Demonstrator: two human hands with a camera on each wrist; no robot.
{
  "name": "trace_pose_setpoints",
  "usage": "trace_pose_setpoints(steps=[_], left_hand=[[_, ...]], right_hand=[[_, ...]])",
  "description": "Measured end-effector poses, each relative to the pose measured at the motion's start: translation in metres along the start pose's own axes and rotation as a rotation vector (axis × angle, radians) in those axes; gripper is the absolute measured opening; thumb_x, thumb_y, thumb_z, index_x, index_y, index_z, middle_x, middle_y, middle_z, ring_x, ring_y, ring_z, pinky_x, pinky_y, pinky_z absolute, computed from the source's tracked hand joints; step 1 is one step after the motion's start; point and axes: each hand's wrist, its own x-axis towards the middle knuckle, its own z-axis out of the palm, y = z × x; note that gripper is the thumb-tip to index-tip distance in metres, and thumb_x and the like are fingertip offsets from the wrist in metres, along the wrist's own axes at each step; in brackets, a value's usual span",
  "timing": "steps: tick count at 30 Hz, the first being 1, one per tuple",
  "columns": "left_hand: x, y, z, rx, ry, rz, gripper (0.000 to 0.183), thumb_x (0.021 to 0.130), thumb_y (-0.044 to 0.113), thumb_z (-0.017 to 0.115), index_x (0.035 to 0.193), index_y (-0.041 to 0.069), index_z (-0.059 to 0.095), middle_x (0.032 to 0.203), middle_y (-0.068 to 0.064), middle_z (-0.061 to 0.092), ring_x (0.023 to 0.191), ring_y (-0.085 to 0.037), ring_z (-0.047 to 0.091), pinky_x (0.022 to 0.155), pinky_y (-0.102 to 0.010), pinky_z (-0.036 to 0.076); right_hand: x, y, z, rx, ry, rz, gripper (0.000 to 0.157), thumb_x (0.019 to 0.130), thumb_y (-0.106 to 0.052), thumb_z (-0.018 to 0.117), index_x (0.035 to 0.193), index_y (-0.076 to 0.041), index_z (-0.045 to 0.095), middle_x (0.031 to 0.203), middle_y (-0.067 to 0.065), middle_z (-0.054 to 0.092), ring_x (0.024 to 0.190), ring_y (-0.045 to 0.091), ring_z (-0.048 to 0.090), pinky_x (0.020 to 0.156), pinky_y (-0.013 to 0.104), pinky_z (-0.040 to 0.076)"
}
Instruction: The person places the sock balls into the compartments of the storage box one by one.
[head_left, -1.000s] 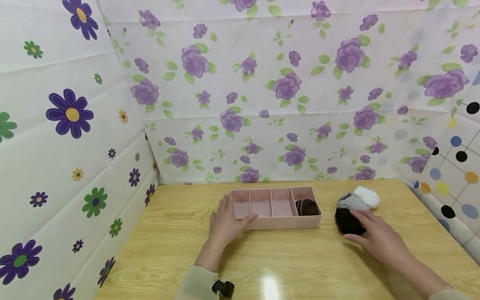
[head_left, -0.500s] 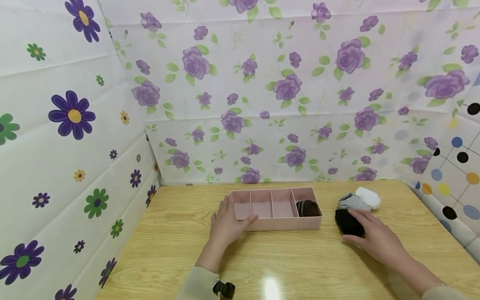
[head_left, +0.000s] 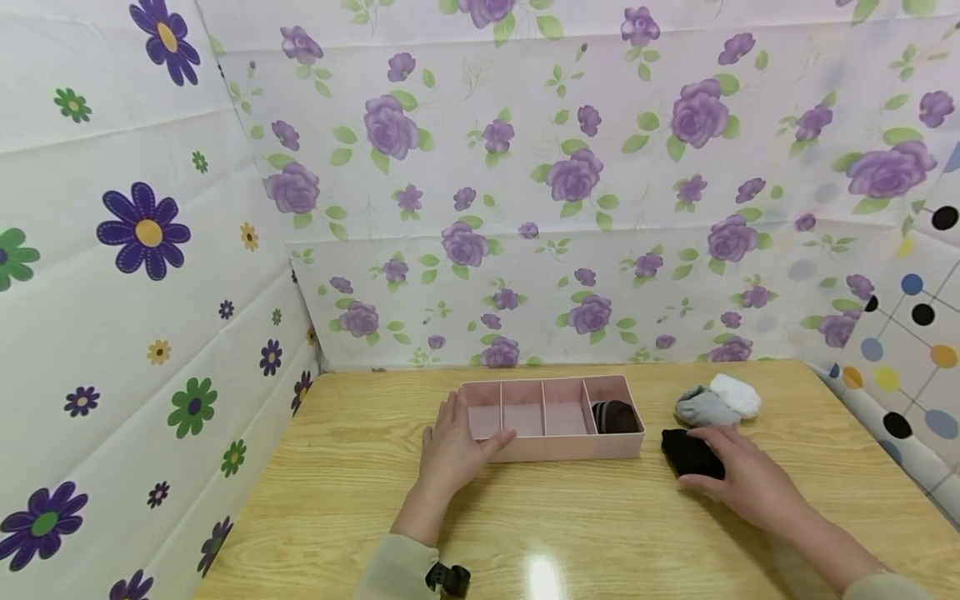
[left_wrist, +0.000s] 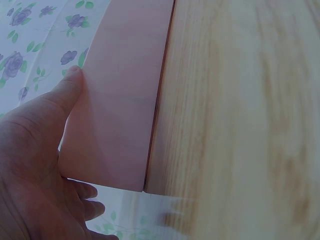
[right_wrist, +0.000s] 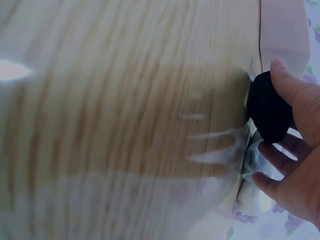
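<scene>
A pink organizer box (head_left: pixel 564 448) with compartments in a row lies on the table. Its rightmost compartment holds a rolled brown sock (head_left: pixel 617 416) with a striped part. At the box's left end rests my left hand (head_left: pixel 452 446), thumb along the front wall and fingers fairly straight by the end wall, as the left wrist view (left_wrist: pixel 37 140) also shows. My right hand (head_left: pixel 750 482) pinches a rolled black sock (head_left: pixel 688 454) between thumb and fingers, right of the box. Whether that sock touches the table cannot be told. Behind it lie a grey sock (head_left: pixel 705 408) and a white sock (head_left: pixel 737 395), both rolled.
The wooden table (head_left: pixel 600 533) runs back to a flowered cloth wall (head_left: pixel 525 275). Another patterned cloth (head_left: pixel 60 333) hangs at the left, and a dotted one (head_left: pixel 915 367) borders the right side. A dark watch-like band (head_left: pixel 448 577) is on the left wrist.
The right hand has closed on the black sock and drawn it slightly toward me and to the left, away from the grey sock. The left hand and box stay put.
</scene>
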Motion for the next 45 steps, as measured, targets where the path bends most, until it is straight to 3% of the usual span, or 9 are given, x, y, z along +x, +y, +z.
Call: trace_pose_setpoints(steps=[6, 13, 17, 34, 45], left_hand=[[0.0, -0.002, 0.001, -0.003, 0.002, -0.003, 0.12, 0.096, 0.074, 0.072, 0.177, 0.004, 0.017, 0.18, -0.024, 0.021, 0.165, -0.047, 0.022, 0.125, -0.078, 0.018], [0.0, -0.002, 0.001, -0.01, 0.001, -0.001, 0.121, 0.096, 0.074, 0.072, 0.177, 0.004, 0.017, 0.18, -0.024, 0.021, 0.165, -0.047, 0.022, 0.126, -0.078, 0.018], [0.001, 0.0, -0.001, -0.009, -0.002, 0.001, 0.121, 0.096, 0.075, 0.071, 0.177, 0.005, 0.017, 0.181, -0.022, 0.02, 0.166, -0.046, 0.021, 0.126, -0.077, 0.017], [0.0, 0.001, -0.001, 0.0, -0.001, -0.001, 0.121, 0.095, 0.076, 0.071, 0.177, 0.004, 0.017, 0.18, -0.023, 0.021, 0.165, -0.048, 0.023, 0.126, -0.078, 0.018], [0.002, -0.002, 0.001, -0.002, -0.002, -0.001, 0.12, 0.096, 0.073, 0.073, 0.177, 0.004, 0.016, 0.18, -0.023, 0.022, 0.164, -0.048, 0.024, 0.125, -0.079, 0.02]], right_hand=[[0.003, -0.002, 0.003, 0.031, -0.024, -0.003, 0.081, 0.088, -0.055, 0.092, 0.143, -0.003, 0.064, 0.14, 0.024, 0.067, 0.122, 0.049, 0.068, 0.091, 0.065, 0.058], [0.004, -0.006, 0.001, 0.02, -0.078, 0.039, 0.094, 0.093, -0.063, 0.083, 0.158, 0.0, 0.055, 0.153, 0.032, 0.058, 0.136, 0.058, 0.056, 0.098, 0.073, 0.052], [0.006, -0.009, 0.001, 0.004, -0.098, 0.067, 0.092, 0.097, -0.065, 0.078, 0.159, 0.0, 0.056, 0.155, 0.034, 0.055, 0.135, 0.06, 0.056, 0.097, 0.074, 0.052], [0.005, -0.009, 0.004, -0.07, -0.007, 0.009, 0.08, 0.089, -0.053, 0.091, 0.145, 0.0, 0.069, 0.136, 0.031, 0.068, 0.114, 0.054, 0.069, 0.089, 0.069, 0.057], [0.007, -0.014, -0.007, -0.039, -0.006, 0.061, 0.08, 0.092, -0.054, 0.088, 0.146, 0.0, 0.067, 0.141, 0.033, 0.066, 0.117, 0.058, 0.068, 0.089, 0.071, 0.057]])
